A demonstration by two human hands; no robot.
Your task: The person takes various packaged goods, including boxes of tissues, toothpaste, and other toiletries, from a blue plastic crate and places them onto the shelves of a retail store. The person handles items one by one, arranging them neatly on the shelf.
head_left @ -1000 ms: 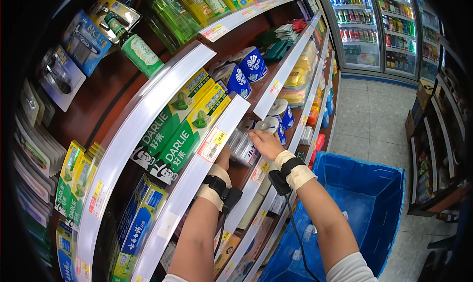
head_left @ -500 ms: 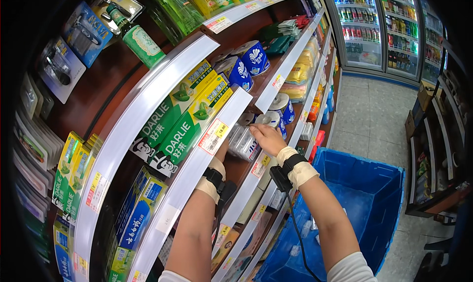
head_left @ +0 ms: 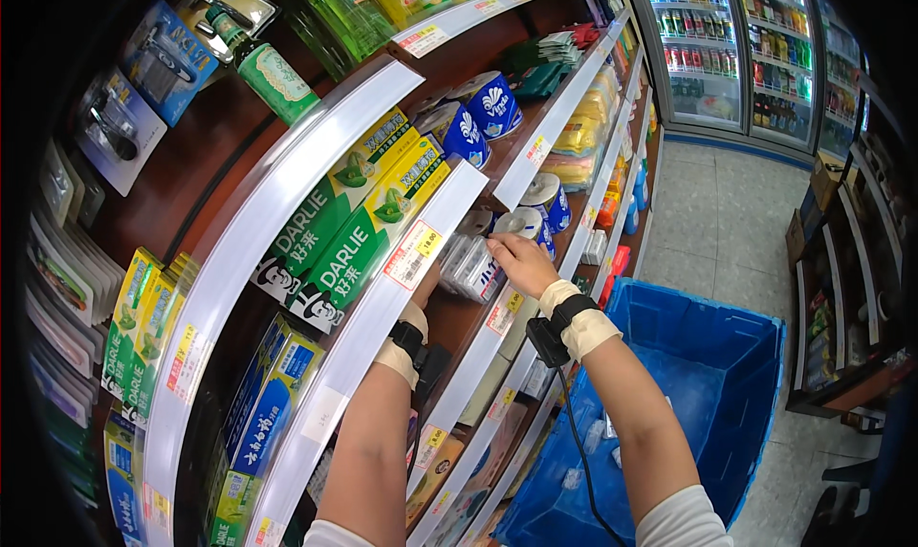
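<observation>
On a middle shelf, a row of clear-wrapped small packs (head_left: 469,268) with blue print lies beside white-and-blue toilet rolls (head_left: 523,224). My right hand (head_left: 523,266) is closed at the right side of this row, its fingertips on the end pack. The left hand (head_left: 428,281) reaches in at the row's left side. Its fingers are hidden behind the shelf edge above and the price label, so I cannot tell what they touch. Both wrists carry tan wrap and a black strapped device.
A blue plastic crate (head_left: 698,384) with a few small items in it stands below right. Green-and-yellow toothpaste boxes (head_left: 349,260) fill the upper shelf at left, near my left arm. A black cable (head_left: 580,451) hangs from the right wrist. Drink coolers (head_left: 698,59) stand far off.
The row of packs and both hands have shifted very slightly; the right hand stays at the row's end. The left wrist sits a little lower and further left.
</observation>
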